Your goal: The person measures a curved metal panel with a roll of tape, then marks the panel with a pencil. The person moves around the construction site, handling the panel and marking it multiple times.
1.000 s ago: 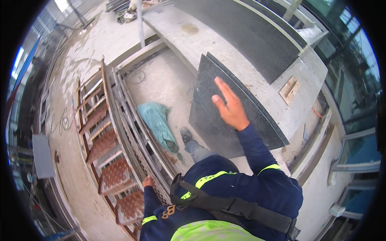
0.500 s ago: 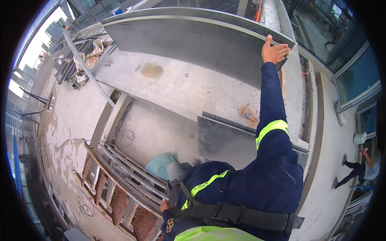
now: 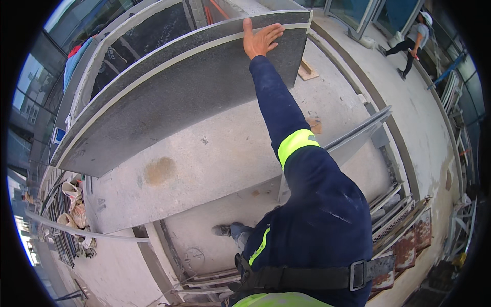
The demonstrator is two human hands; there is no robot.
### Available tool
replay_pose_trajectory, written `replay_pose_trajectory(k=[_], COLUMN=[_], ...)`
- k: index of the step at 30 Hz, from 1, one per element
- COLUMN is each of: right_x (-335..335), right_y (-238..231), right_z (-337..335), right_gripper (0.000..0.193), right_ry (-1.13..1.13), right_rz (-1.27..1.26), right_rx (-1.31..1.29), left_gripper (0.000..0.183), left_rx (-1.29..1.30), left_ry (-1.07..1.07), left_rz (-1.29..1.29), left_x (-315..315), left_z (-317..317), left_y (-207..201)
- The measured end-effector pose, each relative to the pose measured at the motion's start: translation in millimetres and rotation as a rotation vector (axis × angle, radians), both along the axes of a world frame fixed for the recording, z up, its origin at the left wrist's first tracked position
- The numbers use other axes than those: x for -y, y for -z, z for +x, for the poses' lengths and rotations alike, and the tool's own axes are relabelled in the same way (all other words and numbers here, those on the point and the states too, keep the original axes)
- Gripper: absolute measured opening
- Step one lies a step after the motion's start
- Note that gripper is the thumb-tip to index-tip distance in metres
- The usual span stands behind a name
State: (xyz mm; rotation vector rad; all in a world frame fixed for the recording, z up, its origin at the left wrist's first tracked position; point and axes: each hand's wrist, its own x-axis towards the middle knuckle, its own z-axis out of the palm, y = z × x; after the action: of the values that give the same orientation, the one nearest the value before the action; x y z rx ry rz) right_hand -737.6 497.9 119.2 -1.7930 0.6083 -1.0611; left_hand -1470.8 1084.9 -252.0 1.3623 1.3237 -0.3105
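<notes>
Two long dark slabs stand on edge, one behind the other, upon a pale ledge (image 3: 230, 153); the right hand (image 3: 260, 41), over the shorter slabs (image 3: 358, 133) a second ago, is now at the long pair's upper edge, a little in from the end; the left hand, on the rack (image 3: 399, 220) earlier, has gone out of view; so the work, I judge, has passed to the long pair and one hand.

The front slab (image 3: 179, 92) is flat, matt and faintly speckled, probably stone, with a cream strip along its top; the rear slab (image 3: 204, 37) shows as a dark band above; the ledge is rough, concrete-like, with a rusty brown stain (image 3: 160, 171); the shorter slabs, tilted, show nearly edge-on; beside the rack lie rust-red steps (image 3: 406, 250); a small wooden board (image 3: 307, 70) lies beyond the slab's end.

The right fingers are straight and slightly spread, thumb well apart, closed on nothing; whether the palm touches, I cannot tell.
</notes>
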Motion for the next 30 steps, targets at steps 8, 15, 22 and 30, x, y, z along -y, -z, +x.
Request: replay_pose_trajectory(k=[8,15,22,30], right_x=[-137,-167,-151,-34], right_y=[-10,-19,-16,-11], right_z=[16,28,45,40], right_gripper=[0.133,0.128,0.123,0.116], right_ry=[0.025,0.071,0.219,0.349], right_rz=[0.073,0.15,0.186,0.216], right_rx=[-0.061,-0.054,0.074,0.137], left_gripper=[0.053,0.05,0.058,0.06], left_rx=[0.194,0.287,0.07,-0.113], left_ry=[0.124,0.179,0.157,0.302], left_rz=[0.086,0.04,0.148,0.007], left_x=[-304,-450,-408,-314], left_z=[182,276,209,256], left_y=[-51,-77,-80,-68])
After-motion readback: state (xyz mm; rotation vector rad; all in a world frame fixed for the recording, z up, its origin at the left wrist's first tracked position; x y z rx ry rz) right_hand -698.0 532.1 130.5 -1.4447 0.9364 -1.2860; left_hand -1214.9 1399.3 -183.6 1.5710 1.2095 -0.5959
